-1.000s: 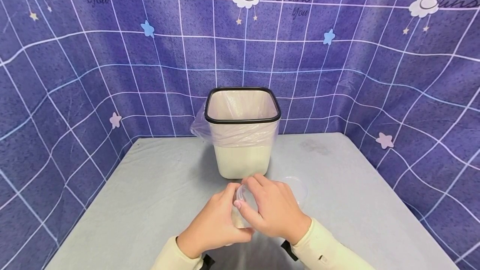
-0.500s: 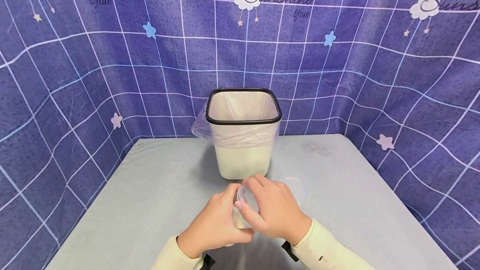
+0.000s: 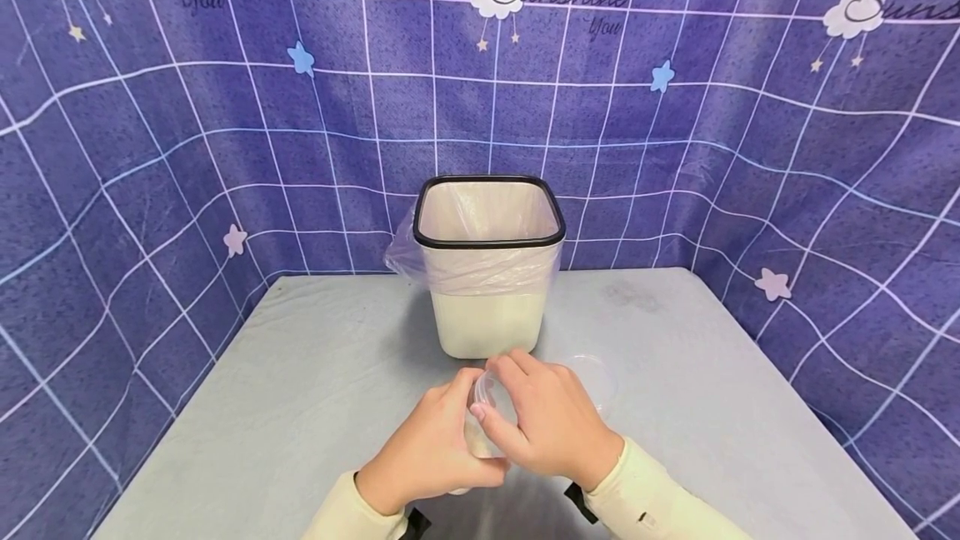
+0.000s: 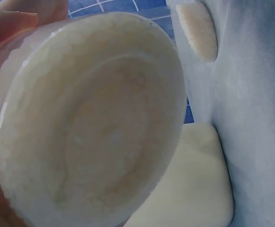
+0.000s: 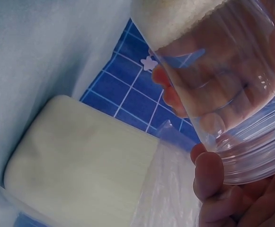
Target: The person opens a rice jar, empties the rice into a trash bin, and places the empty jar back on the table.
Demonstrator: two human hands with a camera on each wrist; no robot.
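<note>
Between my hands is a clear plastic jar (image 3: 480,440), tilted, with off-white grains packed at its base. My left hand (image 3: 427,444) grips its side, fingers around the wall. My right hand (image 3: 551,423) holds the ridged mouth end from above, its thumb and fingertips at the rim. The right wrist view shows the ridged clear rim (image 5: 260,156) beside the right fingers (image 5: 209,175), with grains (image 5: 175,19) at the opposite end. In the left wrist view the rounded bottom (image 4: 109,132) of this jar fills much of the picture. The right palm hides part of the jar's top.
Just beyond the hands stands a cream bin (image 3: 491,323) with a black rim and a clear bag liner (image 3: 405,252). A second clear round container (image 3: 596,377), holding pale grains (image 4: 198,30), stands right of the hands on the grey table (image 3: 300,373). Blue gridded cloth (image 3: 360,123) surrounds the table.
</note>
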